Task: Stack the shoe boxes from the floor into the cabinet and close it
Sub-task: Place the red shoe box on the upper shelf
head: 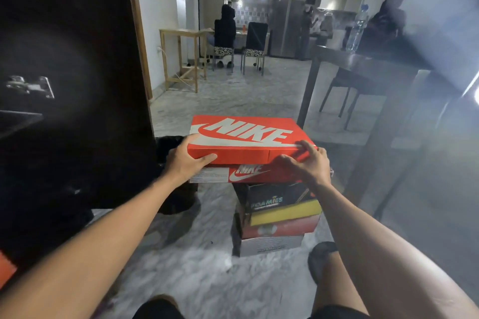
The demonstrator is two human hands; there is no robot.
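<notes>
An orange Nike shoe box (pixel 246 137) sits on top of a stack of boxes on the floor. My left hand (pixel 185 156) grips its near left corner. On the near right corner rests my right hand (pixel 309 163), fingers over the lid. Beneath it come a black Foamies box (pixel 274 195), a yellow and red box (pixel 282 220) and a white box (pixel 269 245). The dark cabinet (pixel 64 85) stands on the left with its door swung open, a metal hinge (pixel 31 87) showing. An orange box corner (pixel 6 270) shows at the cabinet's lower left.
A dark table (pixel 375 65) with a water bottle (pixel 359 28) stands on the right. Dark shoes (pixel 169 146) lie on the floor by the cabinet door. A wooden stool (pixel 181 57), chairs and several people are farther back. My foot (pixel 321 259) is by the stack.
</notes>
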